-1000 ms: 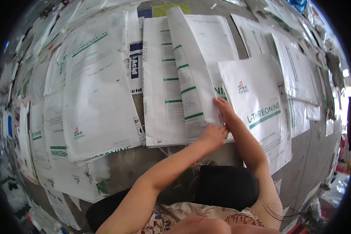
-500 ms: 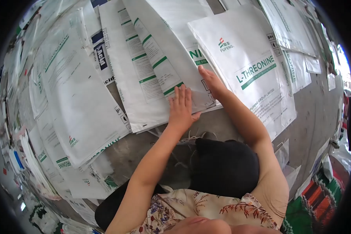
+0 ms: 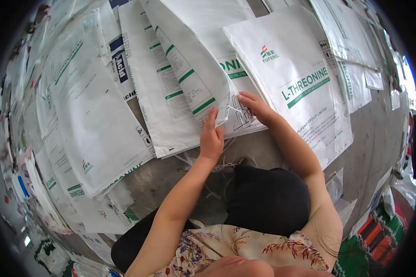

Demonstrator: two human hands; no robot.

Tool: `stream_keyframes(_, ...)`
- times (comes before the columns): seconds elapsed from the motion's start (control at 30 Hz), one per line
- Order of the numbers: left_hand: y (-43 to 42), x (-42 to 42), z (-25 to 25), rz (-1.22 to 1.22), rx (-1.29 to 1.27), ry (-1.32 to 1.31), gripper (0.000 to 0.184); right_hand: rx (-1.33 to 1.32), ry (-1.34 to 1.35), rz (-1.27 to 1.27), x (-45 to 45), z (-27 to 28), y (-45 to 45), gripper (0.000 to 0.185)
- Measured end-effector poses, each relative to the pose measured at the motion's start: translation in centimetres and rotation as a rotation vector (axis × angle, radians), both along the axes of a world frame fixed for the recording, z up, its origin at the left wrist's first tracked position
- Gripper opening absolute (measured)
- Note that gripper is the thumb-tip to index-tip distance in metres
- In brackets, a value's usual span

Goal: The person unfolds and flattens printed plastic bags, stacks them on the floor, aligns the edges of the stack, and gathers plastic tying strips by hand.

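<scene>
Two hands, yours, were at the near end of the half-folded white sack (image 3: 196, 55) on the floor (image 3: 373, 134): left hand (image 3: 211, 138), fingers close together by the lifted corner (image 3: 222, 113); right hand (image 3: 258, 109), fingers bent (pinch or touch, couldn't tell). A left-hand slip could have let it spring open.
</scene>
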State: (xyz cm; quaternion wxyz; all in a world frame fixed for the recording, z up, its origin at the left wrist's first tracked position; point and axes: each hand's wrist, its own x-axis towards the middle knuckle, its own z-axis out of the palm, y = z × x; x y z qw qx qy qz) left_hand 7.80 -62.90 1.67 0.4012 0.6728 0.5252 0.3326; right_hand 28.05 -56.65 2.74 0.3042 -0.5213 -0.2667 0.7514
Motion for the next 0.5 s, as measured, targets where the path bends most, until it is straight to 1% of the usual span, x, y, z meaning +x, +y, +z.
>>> stream_keyframes(0.07, -0.3, 0.0, 0.1, 0.032, 0.001, 0.02, 0.055, 0.068, -0.203, 0.163, -0.4, 1.4, 1.0, 0.045)
stream_keyframes(0.1, -0.1, 0.0, 0.0, 0.054, -0.005, 0.035, 0.054, 0.089, -0.203, 0.176, -0.7, 1.6, 1.7, 0.045)
stream_keyframes(0.17, -0.1, 0.2, 0.0, 0.078, -0.015, 0.026, 0.053, -0.014, -0.043, 0.023, -1.4, 1.9, 2.4, 0.042)
stream_keyframes(0.2, -0.1, 0.3, 0.0, 0.085, -0.04, 0.015, 0.052, -0.008, -0.045, 0.032, -1.6, 1.4, 2.7, 0.042)
stream_keyframes(0.23, -0.1, 0.4, 0.0, 0.093, -0.033, 0.013, 0.052, 0.048, -0.105, 0.051, -1.8, 0.5, 3.0, 0.041)
stream_keyframes(0.27, -0.1, 0.4, -0.2, 0.134, -0.04, -0.047, 0.045, 0.103, -0.163, 0.071, -2.2, 0.1, 3.3, 0.04)
stream_keyframes(0.3, -0.2, 0.3, -0.3, 0.176, -0.047, -0.106, 0.038, 0.109, -0.162, 0.078, -2.3, -0.2, 3.4, 0.04)
stream_keyframes(0.33, -0.4, 0.0, -0.7, 0.184, -0.041, -0.105, 0.038, 0.166, -0.175, 0.09, -2.2, -0.4, 3.3, 0.038)
stream_keyframes(0.4, -1.5, -0.7, -2.4, 0.406, -0.314, -0.071, 0.027, 0.225, -0.185, 0.109, -1.7, -1.9, 2.6, 0.036)
stream_keyframes(0.47, -2.8, -1.5, -4.1, 0.632, -0.068, -0.161, 0.03, 0.19, -0.356, 0.237, -0.3, -4.2, 3.0, 0.032)
stream_keyframes(0.5, -3.6, -2.5, -2.8, 0.659, -0.351, -0.187, 0.038, 0.129, -0.375, 0.177, -0.3, -3.2, 2.7, 0.03)
